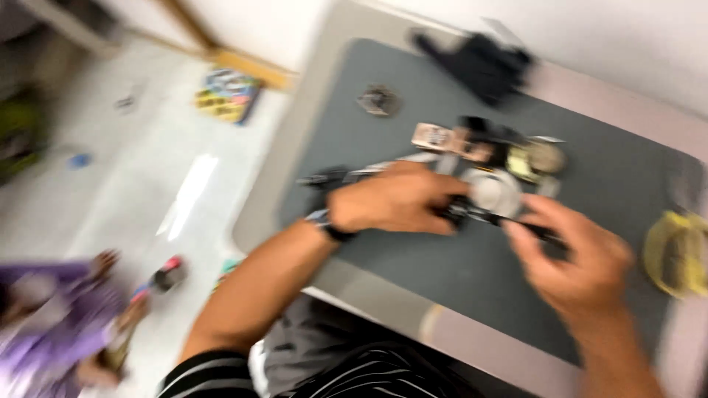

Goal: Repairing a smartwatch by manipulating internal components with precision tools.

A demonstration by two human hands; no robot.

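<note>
The picture is motion-blurred. My left hand [394, 197] rests, fingers curled, on a small dark and silver mechanical assembly [487, 193] lying on a dark grey mat [442, 273]. My right hand [579, 258] pinches a thin black tool [509, 220] whose tip reaches into the assembly beside the left fingers. A dark strap sits on my left wrist. What exactly the left fingers grip is hidden under the hand.
A black glove-like cloth [483, 65] lies at the mat's far edge, a small round dark part [379, 100] near it, and a yellow roll [675, 254] at the right. On the floor to the left sit a colourful box [227, 94] and a person in purple [55, 324].
</note>
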